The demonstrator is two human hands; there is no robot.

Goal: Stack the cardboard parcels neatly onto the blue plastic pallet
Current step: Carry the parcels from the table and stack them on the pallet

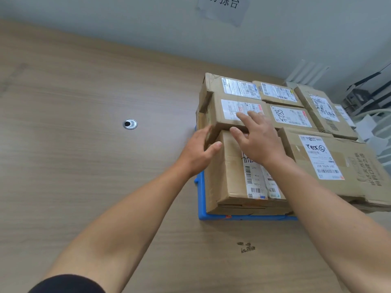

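Observation:
Several cardboard parcels with white labels sit packed together on the blue plastic pallet [202, 200], of which only the left and front edges show. My left hand [200, 152] presses against the left side of a small labelled parcel [228, 116] on the upper layer. On that parcel's top and front edge rests my right hand [257, 137], fingers spread. Below it lies a longer parcel [228, 176]. A large flat parcel [338, 166] lies to the right, and more parcels [277, 93] fill the back.
The pallet stands on a wooden table [84, 144] against a pale wall. A round metal cable grommet [130, 124] is set in the tabletop to the left. A paper sign [224, 7] hangs on the wall. White clutter lies at the far right.

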